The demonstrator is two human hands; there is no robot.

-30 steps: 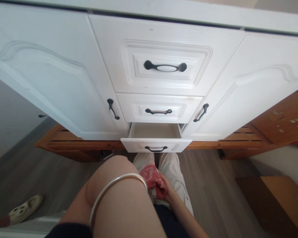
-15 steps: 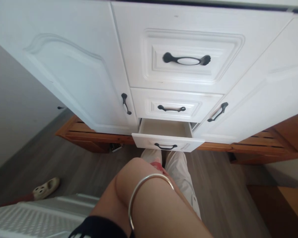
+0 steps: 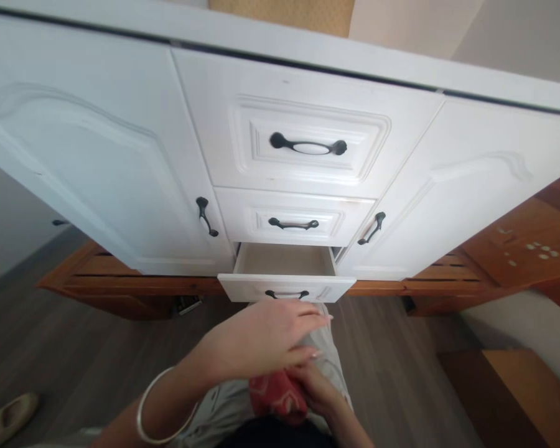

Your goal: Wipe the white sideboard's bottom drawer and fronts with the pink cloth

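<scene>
The left hand (image 3: 266,336) hovers with its grip loose, fingers extended, over the right hand (image 3: 316,384), whose grip is closed on a soft red cloth with pale patterning (image 3: 273,393) at the near centre. Farther off, a shallow white drawer (image 3: 245,289) stands open, low in a white panelled cabinet (image 3: 98,168) above an orange-brown slatted wooden bench (image 3: 93,266).

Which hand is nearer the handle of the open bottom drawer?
Left. The left hand appears just below the handle; the right hand is lower and farther back, holding the red cloth.
</scene>
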